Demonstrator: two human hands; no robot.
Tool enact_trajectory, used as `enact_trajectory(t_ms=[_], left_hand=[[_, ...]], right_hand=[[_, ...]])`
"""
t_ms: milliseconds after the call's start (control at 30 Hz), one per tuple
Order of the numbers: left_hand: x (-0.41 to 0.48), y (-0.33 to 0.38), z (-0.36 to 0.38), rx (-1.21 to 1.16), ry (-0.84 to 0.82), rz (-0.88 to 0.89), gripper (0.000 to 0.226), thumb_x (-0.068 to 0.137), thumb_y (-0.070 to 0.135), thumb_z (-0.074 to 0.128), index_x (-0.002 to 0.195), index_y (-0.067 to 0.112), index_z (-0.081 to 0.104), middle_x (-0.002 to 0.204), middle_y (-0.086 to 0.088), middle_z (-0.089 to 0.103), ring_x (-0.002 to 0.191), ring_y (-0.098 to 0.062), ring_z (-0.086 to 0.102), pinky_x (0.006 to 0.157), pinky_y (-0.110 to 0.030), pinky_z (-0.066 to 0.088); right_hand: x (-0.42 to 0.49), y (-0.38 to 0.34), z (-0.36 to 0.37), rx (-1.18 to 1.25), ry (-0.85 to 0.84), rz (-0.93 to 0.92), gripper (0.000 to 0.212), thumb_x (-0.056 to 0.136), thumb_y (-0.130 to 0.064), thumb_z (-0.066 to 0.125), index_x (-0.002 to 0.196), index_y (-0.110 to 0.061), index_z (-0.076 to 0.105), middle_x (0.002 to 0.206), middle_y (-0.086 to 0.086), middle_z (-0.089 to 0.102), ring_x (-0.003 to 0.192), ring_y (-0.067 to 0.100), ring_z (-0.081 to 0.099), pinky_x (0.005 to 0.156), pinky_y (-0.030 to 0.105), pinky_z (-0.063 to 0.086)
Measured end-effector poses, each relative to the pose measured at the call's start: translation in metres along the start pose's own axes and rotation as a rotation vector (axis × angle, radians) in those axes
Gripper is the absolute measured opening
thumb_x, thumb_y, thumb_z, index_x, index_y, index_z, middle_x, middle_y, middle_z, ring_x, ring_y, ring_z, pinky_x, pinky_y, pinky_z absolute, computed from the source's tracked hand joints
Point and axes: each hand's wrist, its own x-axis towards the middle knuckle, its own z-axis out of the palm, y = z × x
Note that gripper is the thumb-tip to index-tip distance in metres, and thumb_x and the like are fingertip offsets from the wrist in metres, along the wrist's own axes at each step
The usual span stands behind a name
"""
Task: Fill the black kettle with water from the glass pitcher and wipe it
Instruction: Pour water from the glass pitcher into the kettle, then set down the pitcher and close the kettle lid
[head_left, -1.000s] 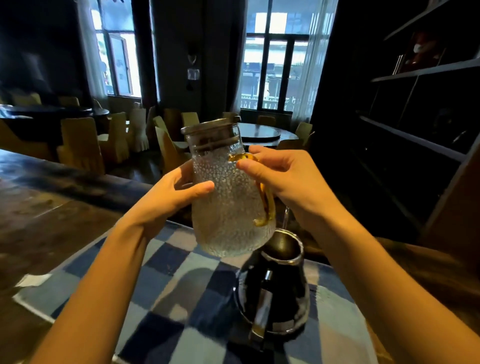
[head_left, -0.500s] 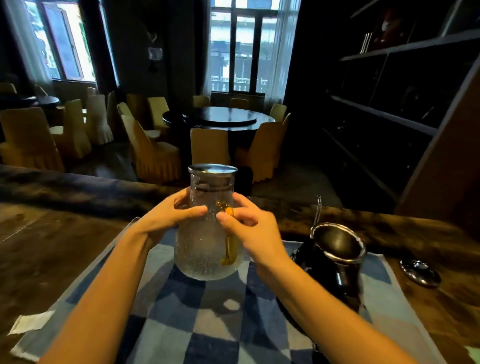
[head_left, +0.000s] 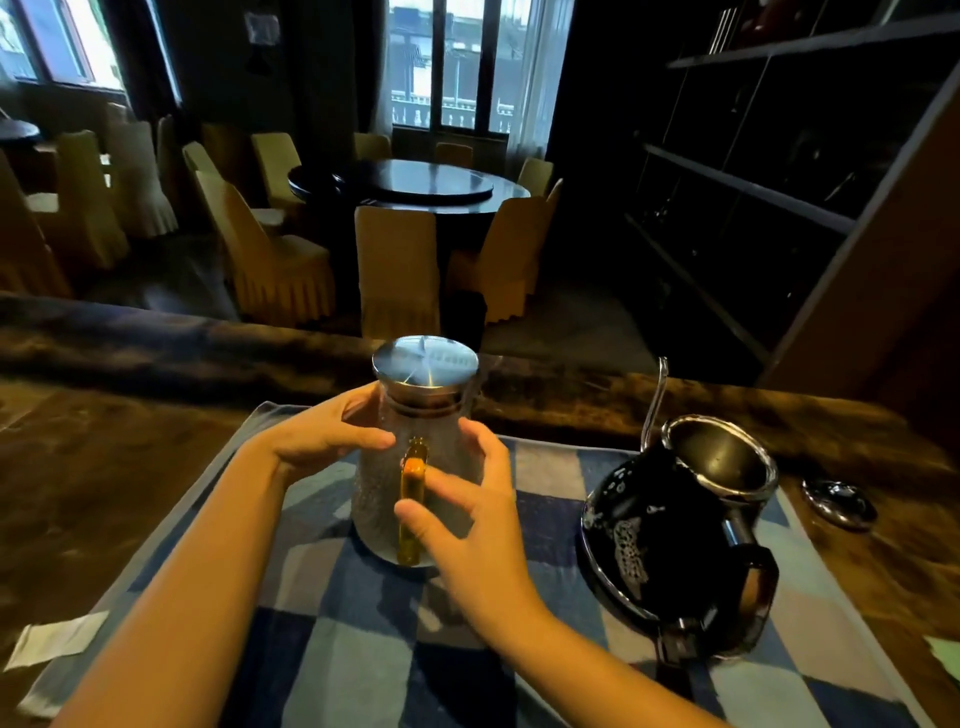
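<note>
On the cloth (head_left: 322, 649), left hand (head_left: 317, 441) grips the pitcher (head_left: 375, 493); right hand (head_left: 483, 530), half-open, touches its handle (head_left: 411, 488).

Room dim; daylight enters through a tall back window (head_left: 449, 78) and a second window (head_left: 52, 47) at far left. Sheer curtain (head_left: 535, 78) hangs right of the back window. Dark round table (head_left: 410, 184) at centre, ringed by chairs (head_left: 397, 270) in yellow skirted covers. Dark open shelving (head_left: 753, 192) lines the right wall. Foreground: brown wooden counter (head_left: 104, 467).
</note>
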Motion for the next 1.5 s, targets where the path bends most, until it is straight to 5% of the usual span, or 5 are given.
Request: enact_trajectory(t_ms=[300,533,833,1033,1500], left_hand=[[-0.022,0.011,-0.005,0.229,-0.005,-0.065,0.087,0.031,0.061,0.083,0.108,0.034,0.054,0.097,0.031,0.067,0.092,0.013,0.061,0.069,-0.004,0.048],[-0.043,0.009,0.025,0.315,0.236,-0.077,0.043,0.088,0.008,0.057,0.121,0.033,0.047,0.122,0.015,0.054,0.113,0.000,0.050,0.107,-0.036,0.036],[-0.067,0.013,0.076,0.223,0.480,-0.077,0.094,0.077,0.068,0.047,0.148,0.020,0.008,0.158,-0.006,0.013,0.144,-0.024,0.017,0.118,-0.048,0.013],[-0.065,0.036,0.107,0.995,0.846,-0.138,0.080,0.087,0.058,0.028,0.146,0.026,-0.015,0.153,0.007,-0.026,0.143,-0.017,-0.020,0.114,-0.049,-0.011],[0.006,0.075,0.218,1.211,0.510,0.102,0.087,0.062,0.086,-0.008,0.135,0.043,-0.027,0.144,0.022,-0.033,0.138,-0.008,-0.030,0.111,-0.046,-0.018]], right_hand=[[-0.017,0.007,0.010,-0.154,-0.060,-0.121,0.040,0.086,-0.040,0.058,0.126,-0.041,0.054,0.155,-0.025,-0.003,0.146,0.003,0.005,0.115,0.023,0.020],[-0.027,-0.002,-0.010,-0.377,-0.290,-0.124,0.049,0.096,-0.044,0.045,0.142,-0.042,0.030,0.155,-0.021,-0.022,0.146,0.003,-0.013,0.119,0.035,0.003],[-0.010,-0.015,-0.067,-0.802,-0.388,-0.256,0.068,0.097,-0.053,0.028,0.153,-0.027,0.000,0.158,-0.007,-0.024,0.142,0.011,-0.030,0.118,0.044,-0.015],[0.000,-0.028,-0.102,-0.888,-0.333,-0.423,0.073,0.093,-0.056,0.022,0.153,-0.022,0.000,0.160,-0.001,-0.019,0.144,0.017,-0.026,0.113,0.044,-0.018],[-0.001,-0.004,-0.217,-0.947,-0.210,-0.363,0.075,0.091,-0.059,0.017,0.153,-0.021,0.000,0.160,0.000,-0.017,0.145,0.018,-0.023,0.114,0.046,-0.013]])
